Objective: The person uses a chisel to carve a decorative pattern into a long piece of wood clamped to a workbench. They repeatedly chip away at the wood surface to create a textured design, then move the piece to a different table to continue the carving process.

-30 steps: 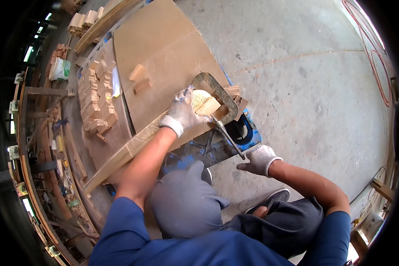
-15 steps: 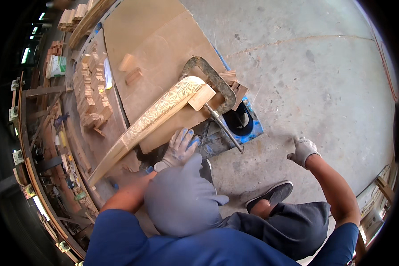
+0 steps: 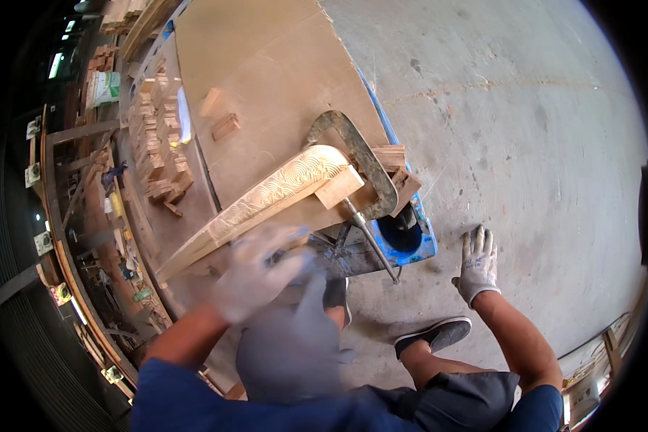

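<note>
My left hand (image 3: 255,272), in a white glove with blue-stained fingers, is blurred just in front of a long carved wooden piece (image 3: 284,183). Its fingers and thumb look apart, and nothing shows between them. Out over the floor on the right is my gloved right hand (image 3: 477,265), open and holding nothing. The carved piece tapers toward the lower left and has a swirl pattern on its top. A large C-clamp (image 3: 367,162) grips its thick end, and a small wood block (image 3: 340,187) sits against the clamp's screw (image 3: 374,241).
Cardboard (image 3: 266,79) covers the bench under the carved piece, with a loose wood block (image 3: 225,127) on it. Stacked wood pieces (image 3: 155,144) stand to the left. Wood scraps (image 3: 403,183) lie by a blue holder (image 3: 417,245) at the bench corner. Concrete floor (image 3: 540,144) spreads on the right.
My left hand has come off the bench edge and moved back toward me. My right hand has shifted slightly left, its fingers now straighter. The whole view has shifted a little.
</note>
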Motion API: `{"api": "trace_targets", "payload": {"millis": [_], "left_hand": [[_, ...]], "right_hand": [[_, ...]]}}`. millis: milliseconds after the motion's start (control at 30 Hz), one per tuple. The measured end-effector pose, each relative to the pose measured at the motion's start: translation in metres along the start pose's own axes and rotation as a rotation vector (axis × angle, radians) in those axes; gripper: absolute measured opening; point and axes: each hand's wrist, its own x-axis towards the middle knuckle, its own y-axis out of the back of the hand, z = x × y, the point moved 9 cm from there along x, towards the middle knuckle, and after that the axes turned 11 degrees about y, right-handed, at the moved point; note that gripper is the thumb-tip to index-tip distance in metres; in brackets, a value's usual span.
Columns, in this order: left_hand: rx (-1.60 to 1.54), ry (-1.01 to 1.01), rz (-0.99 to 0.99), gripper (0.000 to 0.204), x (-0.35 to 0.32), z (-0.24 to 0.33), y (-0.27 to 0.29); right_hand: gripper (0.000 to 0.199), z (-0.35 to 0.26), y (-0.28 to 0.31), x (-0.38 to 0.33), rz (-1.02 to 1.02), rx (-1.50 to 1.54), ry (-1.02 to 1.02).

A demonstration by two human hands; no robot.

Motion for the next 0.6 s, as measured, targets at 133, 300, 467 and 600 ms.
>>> {"api": "trace_targets", "payload": {"millis": [133, 300, 467, 600], "left_hand": [[-0.153, 0.136, -0.187, 0.049, -0.078, 0.053, 0.05], [0.063, 0.164, -0.129, 0.054, -0.119, 0.094, 0.062], [-0.042, 0.16, -0.176, 0.042, -0.15, 0.073, 0.056], [-0.051, 0.248, -0.184, 0.037, -0.182, 0.059, 0.056]], "right_hand": [[0.088, 0.002, -0.005, 0.002, 0.008, -0.089, -0.015], [0.076, -0.003, 0.007, 0.003, -0.138, -0.053, 0.01], [0.068, 0.009, 0.052, -0.007, -0.409, 0.076, -0.035], [0.068, -0.049, 0.11, -0.049, -0.158, 0.369, -0.034]]}}
